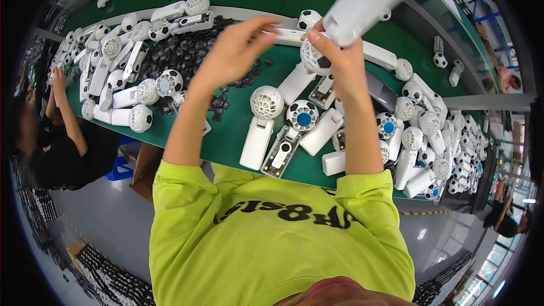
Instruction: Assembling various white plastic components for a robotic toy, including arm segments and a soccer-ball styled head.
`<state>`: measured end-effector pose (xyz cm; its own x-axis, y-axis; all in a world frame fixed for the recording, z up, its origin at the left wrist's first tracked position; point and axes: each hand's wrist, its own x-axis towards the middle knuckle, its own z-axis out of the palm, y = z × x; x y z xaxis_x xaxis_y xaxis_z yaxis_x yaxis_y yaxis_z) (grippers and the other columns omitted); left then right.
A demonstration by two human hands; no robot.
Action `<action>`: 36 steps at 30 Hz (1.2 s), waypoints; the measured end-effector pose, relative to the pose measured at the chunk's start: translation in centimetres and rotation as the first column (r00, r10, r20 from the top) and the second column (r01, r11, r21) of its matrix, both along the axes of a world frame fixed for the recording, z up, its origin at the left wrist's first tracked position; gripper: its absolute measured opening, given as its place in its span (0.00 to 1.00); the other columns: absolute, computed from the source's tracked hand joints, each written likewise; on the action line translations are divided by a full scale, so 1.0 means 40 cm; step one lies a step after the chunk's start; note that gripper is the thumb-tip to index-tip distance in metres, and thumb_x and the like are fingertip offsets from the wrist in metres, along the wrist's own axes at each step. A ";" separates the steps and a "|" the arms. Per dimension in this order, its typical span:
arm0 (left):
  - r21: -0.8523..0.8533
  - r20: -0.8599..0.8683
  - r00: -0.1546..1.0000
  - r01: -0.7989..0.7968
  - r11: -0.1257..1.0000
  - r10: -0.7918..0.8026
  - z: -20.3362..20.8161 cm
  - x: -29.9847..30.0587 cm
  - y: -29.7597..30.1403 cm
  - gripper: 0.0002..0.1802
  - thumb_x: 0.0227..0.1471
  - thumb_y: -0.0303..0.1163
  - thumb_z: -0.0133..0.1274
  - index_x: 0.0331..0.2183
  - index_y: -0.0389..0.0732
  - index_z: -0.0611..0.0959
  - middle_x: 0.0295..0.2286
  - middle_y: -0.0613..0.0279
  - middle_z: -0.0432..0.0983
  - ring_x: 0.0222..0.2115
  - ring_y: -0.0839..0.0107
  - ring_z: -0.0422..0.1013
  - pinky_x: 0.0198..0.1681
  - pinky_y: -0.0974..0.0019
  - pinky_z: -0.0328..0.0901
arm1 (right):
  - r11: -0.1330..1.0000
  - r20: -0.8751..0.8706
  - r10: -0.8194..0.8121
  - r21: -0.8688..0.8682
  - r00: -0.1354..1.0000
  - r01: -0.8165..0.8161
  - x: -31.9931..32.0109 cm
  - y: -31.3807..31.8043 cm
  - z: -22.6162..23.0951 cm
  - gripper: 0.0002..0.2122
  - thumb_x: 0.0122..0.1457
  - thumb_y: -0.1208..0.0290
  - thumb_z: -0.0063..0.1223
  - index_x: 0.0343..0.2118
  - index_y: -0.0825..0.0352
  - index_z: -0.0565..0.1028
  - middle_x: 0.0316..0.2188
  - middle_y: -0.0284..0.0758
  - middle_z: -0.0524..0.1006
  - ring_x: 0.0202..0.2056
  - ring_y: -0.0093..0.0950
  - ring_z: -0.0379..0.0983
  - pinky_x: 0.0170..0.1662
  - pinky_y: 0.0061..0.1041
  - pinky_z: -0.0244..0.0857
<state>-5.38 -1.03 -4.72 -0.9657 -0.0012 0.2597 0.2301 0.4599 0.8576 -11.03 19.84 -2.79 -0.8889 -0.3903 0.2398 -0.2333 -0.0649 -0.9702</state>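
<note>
A fan [343,27] is grasped above the worktop [226,136] by the right hand [344,59], presumably so the other fans [258,143] are cleared; nothing seems held by the blurred, loosely curled left hand [235,45].

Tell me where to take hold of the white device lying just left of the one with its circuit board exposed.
Best by the straight handle, probably from the left: bare green tabletop lies there, while the open device crowds its right. The rounded head looks harder to hold.
</note>
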 end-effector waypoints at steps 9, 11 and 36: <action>-0.680 -0.223 0.974 -0.133 0.721 -0.030 -0.156 -0.045 -0.102 0.11 0.48 0.32 0.59 0.36 0.43 0.84 0.31 0.62 0.73 0.37 0.60 0.69 0.40 0.58 0.63 | 0.983 -0.220 -0.128 0.104 0.967 0.153 -0.072 0.024 -0.019 0.18 0.53 0.68 0.59 0.45 0.71 0.72 0.36 0.40 0.76 0.29 0.25 0.74 0.27 0.22 0.69; -0.676 -0.218 0.976 -0.133 0.724 -0.024 -0.168 -0.053 -0.107 0.11 0.48 0.31 0.59 0.36 0.42 0.84 0.31 0.61 0.72 0.37 0.60 0.69 0.40 0.59 0.63 | 0.998 -0.028 -0.030 -0.051 0.999 0.029 -0.060 0.033 0.003 0.18 0.53 0.68 0.58 0.46 0.70 0.72 0.38 0.41 0.76 0.29 0.26 0.74 0.27 0.22 0.69; 0.039 -0.438 0.877 -0.200 0.979 0.196 0.164 0.074 0.080 0.08 0.49 0.22 0.58 0.35 0.34 0.85 0.19 0.60 0.74 0.16 0.76 0.70 0.18 0.74 0.61 | 0.848 0.108 0.375 -0.442 0.921 -0.293 0.062 -0.032 0.026 0.27 0.57 0.48 0.50 0.48 0.69 0.67 0.42 0.41 0.73 0.42 0.31 0.74 0.45 0.26 0.70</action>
